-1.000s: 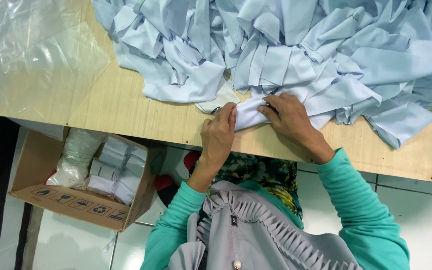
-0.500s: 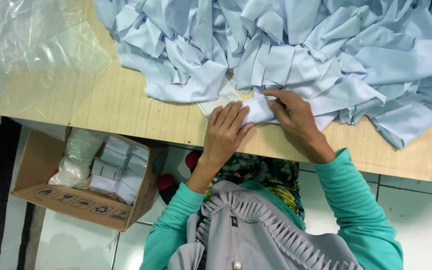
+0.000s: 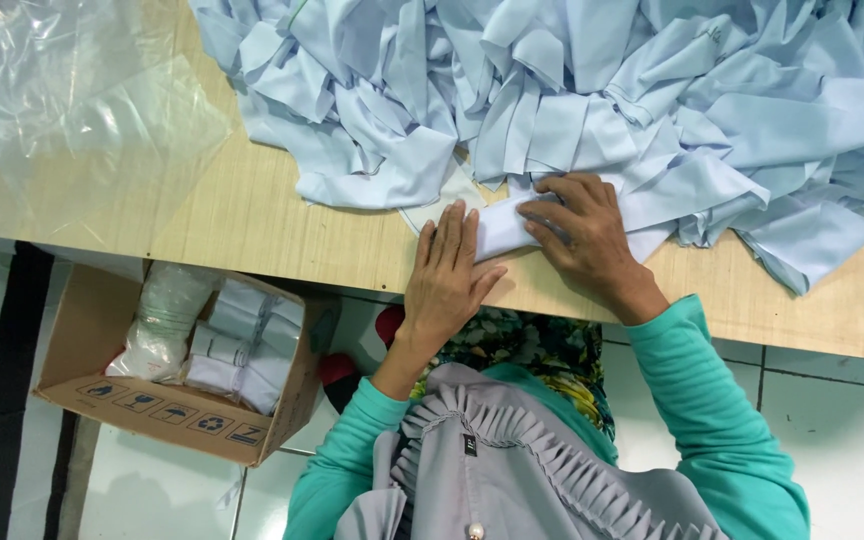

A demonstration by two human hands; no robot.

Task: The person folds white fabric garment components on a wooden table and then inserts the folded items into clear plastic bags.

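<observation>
While my left hand [image 3: 445,280] lies flat with its fingers straight and close together, palm down, its fingertips press on the near end of a small folded piece of pale blue cloth [image 3: 508,226]. That hand grips nothing; it only holds the fold down against the wooden table [image 3: 252,215]. My right hand [image 3: 584,238] sits just beside it, fingers bent and slightly spread, the tips pushing down on the far end of the same folded piece, with the thumb tucked toward its edge. Neither hand is closed around the cloth; both rest on top of it.

Between my two hands the folded piece shows as a short, narrow band, almost white-blue, smooth, with a crisp edge facing my left fingertips. It lies close to the table's near edge, directly in front of my body.

Just beyond my fingertips, touching the folded piece, spreads a large heap of light blue fabric pieces [image 3: 592,100], crumpled and overlapping, running past my right hand and across the table. Well off past my left hand lies a clear plastic sheet [image 3: 72,110] on the tabletop. Below the table on my left-hand side, on the tiled floor, stands an open cardboard box [image 3: 167,405] holding stacked pale folded pieces and a clear bag.
</observation>
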